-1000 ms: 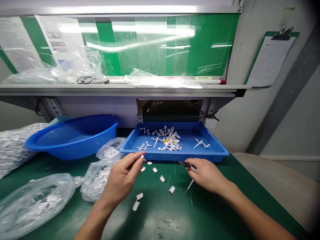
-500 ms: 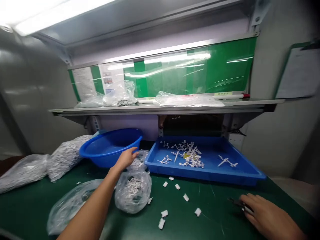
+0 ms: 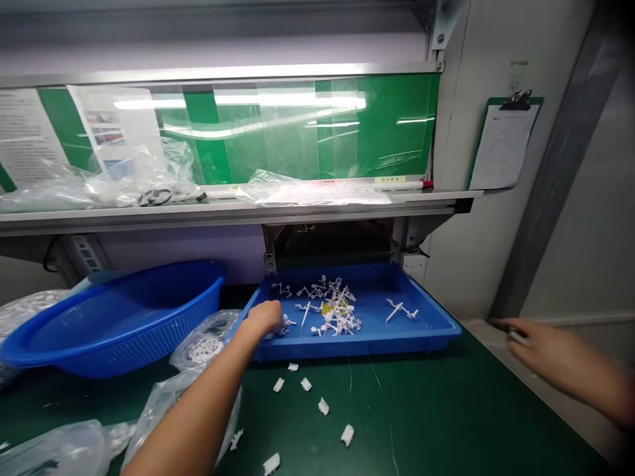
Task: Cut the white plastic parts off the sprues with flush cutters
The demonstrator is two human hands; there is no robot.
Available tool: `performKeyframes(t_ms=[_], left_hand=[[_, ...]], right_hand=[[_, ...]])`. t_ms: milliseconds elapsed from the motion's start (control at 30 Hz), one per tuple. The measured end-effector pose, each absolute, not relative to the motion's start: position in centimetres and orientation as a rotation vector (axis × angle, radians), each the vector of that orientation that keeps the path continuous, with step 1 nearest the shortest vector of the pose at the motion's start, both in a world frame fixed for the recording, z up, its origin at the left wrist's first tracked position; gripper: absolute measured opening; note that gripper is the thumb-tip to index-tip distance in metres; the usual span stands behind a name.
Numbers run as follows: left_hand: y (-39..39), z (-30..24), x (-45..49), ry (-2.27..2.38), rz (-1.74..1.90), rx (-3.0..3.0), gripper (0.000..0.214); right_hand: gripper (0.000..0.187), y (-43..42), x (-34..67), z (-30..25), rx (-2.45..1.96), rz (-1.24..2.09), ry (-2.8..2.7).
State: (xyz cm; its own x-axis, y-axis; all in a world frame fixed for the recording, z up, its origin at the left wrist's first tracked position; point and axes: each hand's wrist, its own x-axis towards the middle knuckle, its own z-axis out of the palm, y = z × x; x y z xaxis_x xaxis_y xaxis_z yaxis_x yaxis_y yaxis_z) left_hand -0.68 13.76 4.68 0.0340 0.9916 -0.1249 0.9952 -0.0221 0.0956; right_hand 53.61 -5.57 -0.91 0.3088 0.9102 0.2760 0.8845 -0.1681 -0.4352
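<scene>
My left hand [image 3: 264, 318] reaches over the near left corner of the blue tray [image 3: 357, 349]. Its fingers are curled down around a branched white plastic sprue [image 3: 288, 322], and the fingertips are mostly hidden. More white sprues [image 3: 340, 314] lie heaped in the middle of the tray, and a single one [image 3: 401, 309] lies apart to the right. Out past the table's right edge is my right hand [image 3: 540, 347], blurred by motion. It is closed on a dark-tipped hand tool that looks like pliers [image 3: 516, 336].
Several small white pieces [image 3: 323, 406] are scattered on the green table [image 3: 446, 410]. A blue basin [image 3: 124, 317] stands at left, near clear bags of white parts [image 3: 206, 347]. Above hangs a shelf [image 3: 238, 215]; a clipboard [image 3: 506, 142] is on the wall.
The view has turned right and nearer the tray. My left hand has moved from beside the basin into the tray, onto a sprue. My right hand with the tool has moved right, off the table.
</scene>
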Motion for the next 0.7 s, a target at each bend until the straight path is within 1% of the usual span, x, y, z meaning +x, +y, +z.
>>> performKeyframes(t_ms=[33, 100, 167, 267, 300, 367, 400, 467, 567, 633, 700], left_hand=[[13.8, 4.7, -0.4, 2.070, -0.038, 2.146, 0.024], [13.1, 5.4, 0.0, 2.024, 0.042, 2.192, 0.017], [11.1, 6.5, 0.7, 1.965, 0.197, 2.260, 0.019], [6.5, 7.3, 2.8, 1.808, 0.626, 2.285, 0.032], [4.8, 7.0, 3.7, 1.674, 0.854, 2.233, 0.032], [1.8, 5.8, 5.3, 1.391, 1.131, 2.180, 0.025], [0.7, 5.0, 5.9, 1.265, 1.204, 2.192, 0.020], [-0.9, 3.4, 6.6, 1.076, 1.230, 2.280, 0.012], [-1.9, 2.2, 6.4, 0.980, 1.228, 2.306, 0.012], [-2.3, 2.3, 5.9, 1.050, 1.186, 2.180, 0.016], [-2.7, 2.7, 5.7, 1.112, 1.067, 2.003, 0.020]], right_hand=[[0.041, -5.5, 51.0, -0.4, -2.064, 0.146, -1.660], [0.039, -5.1, 45.7, 0.6, -2.019, 0.185, -1.712], [0.036, -4.5, 40.8, 1.8, -1.865, 0.282, -1.707], [0.036, -3.6, 33.8, 3.2, -1.505, 0.569, -1.643], [0.039, -3.3, 31.7, 3.5, -1.392, 0.693, -1.596], [0.044, -2.9, 28.0, 3.5, -1.167, 0.954, -1.487], [0.042, -2.7, 26.7, 3.3, -1.068, 1.064, -1.439], [0.032, -2.7, 25.0, 2.5, -0.942, 1.180, -1.389], [0.029, -3.2, 25.0, 1.1, -0.976, 1.101, -1.424], [0.027, -3.5, 25.7, 0.6, -1.032, 0.983, -1.503], [0.020, -3.7, 26.4, 0.4, -1.036, 0.867, -1.647]])
